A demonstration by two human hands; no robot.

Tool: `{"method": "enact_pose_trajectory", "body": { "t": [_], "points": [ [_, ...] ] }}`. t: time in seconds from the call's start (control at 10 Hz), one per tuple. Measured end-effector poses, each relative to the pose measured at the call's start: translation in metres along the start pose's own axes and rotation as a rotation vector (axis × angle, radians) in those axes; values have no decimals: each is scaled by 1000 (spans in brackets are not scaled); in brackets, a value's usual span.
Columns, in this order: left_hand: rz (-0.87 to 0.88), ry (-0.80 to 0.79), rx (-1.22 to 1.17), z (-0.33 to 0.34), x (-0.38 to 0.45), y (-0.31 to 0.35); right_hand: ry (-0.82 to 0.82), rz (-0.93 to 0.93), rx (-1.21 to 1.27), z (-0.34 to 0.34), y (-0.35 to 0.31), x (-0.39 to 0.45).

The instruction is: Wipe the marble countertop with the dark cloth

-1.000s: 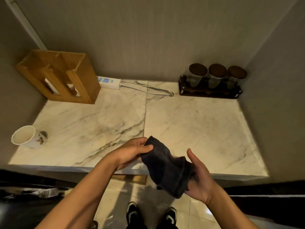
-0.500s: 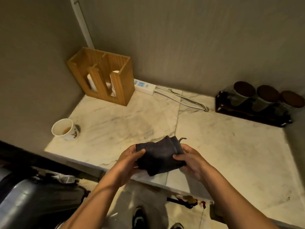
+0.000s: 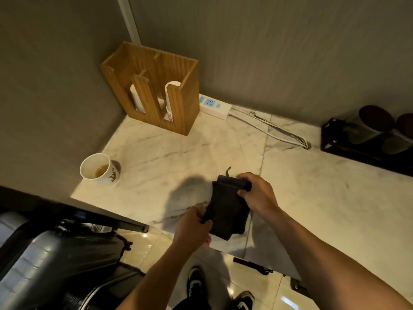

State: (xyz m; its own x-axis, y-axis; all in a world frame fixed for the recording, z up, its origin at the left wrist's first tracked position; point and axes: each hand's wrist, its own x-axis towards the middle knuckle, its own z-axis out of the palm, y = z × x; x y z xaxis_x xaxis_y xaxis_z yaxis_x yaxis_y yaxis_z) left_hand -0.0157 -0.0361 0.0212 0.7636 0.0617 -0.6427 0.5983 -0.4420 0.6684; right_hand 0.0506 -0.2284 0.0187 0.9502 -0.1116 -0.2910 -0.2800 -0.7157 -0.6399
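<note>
Head view, looking down at the near edge of the marble countertop (image 3: 223,139). I hold the dark cloth (image 3: 228,209) between both hands, folded into a thick pad above the front portion of the slab; whether its underside touches the stone I cannot tell. My right hand (image 3: 257,193) grips the far end of the cloth, fingers curled over the folded edge and closed on it. My left hand (image 3: 194,227) pinches the near left corner, fingers clenched on the fabric, positioned at the counter's front lip. A short loop of thread projects from the cloth's far edge. The hands and cloth cast a soft shadow onto the marble to the left of the cloth. At the left end of the counter stands a paper cup (image 3: 98,168) containing a little brownish liquid, well apart from the cloth. In the back left corner sits a wooden cup holder (image 3: 176,104) with stacks of white cups in its slots; just beside it, against the wall, lies a white power strip (image 3: 214,107) whose cables (image 3: 272,133) run rightward along the slab. At the right edge a dark tray (image 3: 348,151) carries jars (image 3: 371,124) with dark lids. Below the counter my shoes (image 3: 196,283) stand on a glossy tiled floor.
</note>
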Motion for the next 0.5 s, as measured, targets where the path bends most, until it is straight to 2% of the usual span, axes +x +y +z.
{"method": "enact_pose_trajectory", "body": {
  "t": [0.2, 0.3, 0.5],
  "points": [
    [40, 74, 271, 6, 7, -7, 48, 32, -122, 9, 4, 2],
    [63, 98, 312, 8, 8, -5, 48, 56, -129, 8, 3, 3],
    [106, 164, 484, 2, -3, -1, 136, 69, 6, -11, 5, -16]
  ]
}}
